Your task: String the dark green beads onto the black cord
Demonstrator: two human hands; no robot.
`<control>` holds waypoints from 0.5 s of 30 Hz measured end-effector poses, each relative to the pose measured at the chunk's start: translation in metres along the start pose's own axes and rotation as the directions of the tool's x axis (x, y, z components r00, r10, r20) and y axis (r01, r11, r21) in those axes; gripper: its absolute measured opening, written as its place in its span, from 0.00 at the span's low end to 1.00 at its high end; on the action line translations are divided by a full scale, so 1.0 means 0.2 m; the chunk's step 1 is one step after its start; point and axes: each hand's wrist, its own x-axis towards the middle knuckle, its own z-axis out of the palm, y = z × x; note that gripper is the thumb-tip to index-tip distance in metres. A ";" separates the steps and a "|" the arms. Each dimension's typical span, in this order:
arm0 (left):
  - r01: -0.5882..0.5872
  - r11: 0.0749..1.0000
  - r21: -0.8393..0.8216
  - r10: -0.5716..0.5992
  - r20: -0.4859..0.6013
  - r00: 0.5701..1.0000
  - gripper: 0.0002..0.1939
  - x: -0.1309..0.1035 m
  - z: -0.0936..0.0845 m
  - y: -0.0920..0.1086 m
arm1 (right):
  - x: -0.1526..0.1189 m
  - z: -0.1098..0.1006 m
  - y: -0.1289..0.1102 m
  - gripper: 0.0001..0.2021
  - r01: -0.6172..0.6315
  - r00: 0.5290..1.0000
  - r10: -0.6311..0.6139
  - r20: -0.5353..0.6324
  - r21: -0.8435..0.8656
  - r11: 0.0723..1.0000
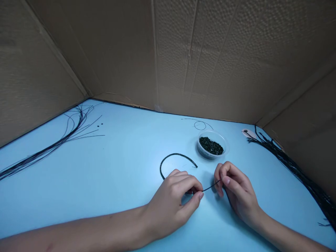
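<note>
While the strand [160,167] left of the bowl [206,154] looks beaded, my left hand [174,199] and right hand [240,192] pinch cord [210,186] apparently yet bare.

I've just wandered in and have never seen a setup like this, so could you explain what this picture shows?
There is no machine here: these are a person's bare hands, seen by a camera worn on that person's head, looking forward and down. The surface is a light-blue table, with cardboard walls around it.

The left hand and right hand each pinch a thin dark cord, which spans the gap between them. Beyond the left hand curves a beaded-looking strand; the hand hides whether it joins the cord.

Near the right hand is a clear bowl of small dark beads. Dark strands lie at both edges: a left bundle and a thicker right bundle.
</note>
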 end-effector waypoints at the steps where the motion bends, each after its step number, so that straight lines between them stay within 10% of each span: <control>1: 0.003 1.000 0.001 -0.003 -0.004 1.000 0.05 0.00 0.00 0.00 | 0.01 0.00 0.00 0.11 -0.008 0.999 0.010 -0.032 0.057 0.998; 7: 0.032 0.999 -0.016 -0.033 -0.047 0.998 0.06 0.00 0.00 0.00 | 0.03 0.00 -0.02 0.11 0.000 0.995 0.016 -0.094 0.166 0.986; 15: -0.035 0.998 -0.057 0.034 -0.021 0.999 0.04 0.00 0.01 -0.01 | 0.00 0.02 -0.03 0.11 0.020 0.980 0.038 0.196 -0.286 0.958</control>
